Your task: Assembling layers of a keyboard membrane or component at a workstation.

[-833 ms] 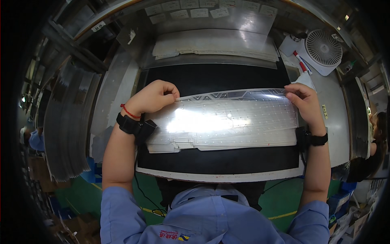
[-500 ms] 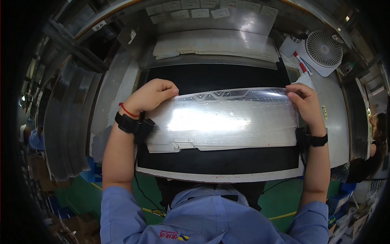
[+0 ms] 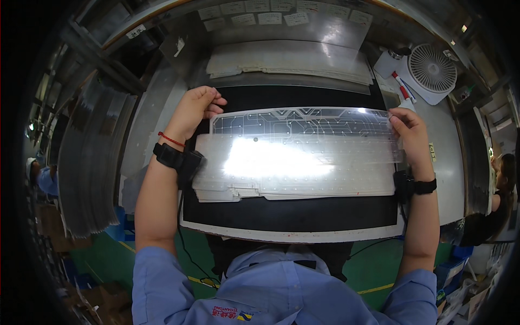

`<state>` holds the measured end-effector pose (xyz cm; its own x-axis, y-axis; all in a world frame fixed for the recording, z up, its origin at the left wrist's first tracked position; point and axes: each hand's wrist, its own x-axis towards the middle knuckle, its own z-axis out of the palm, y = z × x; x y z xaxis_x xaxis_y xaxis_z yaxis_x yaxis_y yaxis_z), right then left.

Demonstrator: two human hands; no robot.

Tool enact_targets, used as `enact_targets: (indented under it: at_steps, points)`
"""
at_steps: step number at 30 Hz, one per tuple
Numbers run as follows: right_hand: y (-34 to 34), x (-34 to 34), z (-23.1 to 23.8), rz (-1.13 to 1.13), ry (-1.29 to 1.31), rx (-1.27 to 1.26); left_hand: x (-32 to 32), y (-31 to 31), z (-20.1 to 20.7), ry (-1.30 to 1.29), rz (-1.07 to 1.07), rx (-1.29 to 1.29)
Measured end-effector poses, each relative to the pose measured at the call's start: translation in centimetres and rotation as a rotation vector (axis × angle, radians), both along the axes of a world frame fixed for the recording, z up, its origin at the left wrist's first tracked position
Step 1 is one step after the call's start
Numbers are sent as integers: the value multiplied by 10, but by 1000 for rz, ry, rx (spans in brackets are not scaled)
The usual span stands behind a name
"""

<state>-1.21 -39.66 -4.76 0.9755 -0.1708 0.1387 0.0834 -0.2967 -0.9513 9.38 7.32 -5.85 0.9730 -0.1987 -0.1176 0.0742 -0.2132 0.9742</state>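
A clear film sheet printed with pale circuit lines (image 3: 246, 123) is held at its far corners, partly overlapping a stack of silvery-white sheets (image 3: 216, 193). My left hand (image 3: 194, 111) has its fingers curled at the film's far left corner, pinching the edge; the exact contact is small. At the far right corner, my right hand (image 3: 410, 130) grips the film between thumb and fingers. Bright glare covers the middle of the sheets. A black wrist device sits on each of my wrists, and a red cord circles the left one.
A black mat (image 3: 325, 212) lies under the stack on the table. Behind it, more flat sheets (image 3: 292, 58) rest by a metal panel. A white fan (image 3: 432, 67), a bottle (image 3: 388, 60) and a red marker (image 3: 402, 86) stand far right. Tall sheet stacks (image 3: 95, 162) flank the left.
The film has moved away from me, showing more of its printed lines against the black mat. My left hand has moved farther off and slightly left; my right hand has shifted slightly.
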Motion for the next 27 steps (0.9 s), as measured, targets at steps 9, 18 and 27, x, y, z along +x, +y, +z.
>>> enact_targets:
  at_steps: [9,18,27]
  points:
    - [-8,3,-2,-72,-11,98,-7,-10,7,124,-146,-108]
    - [-4,1,3,-88,9,150,-1,-5,0,101,-146,-121]
    - [-9,4,-2,-75,-20,203,2,1,-4,77,-105,-173]
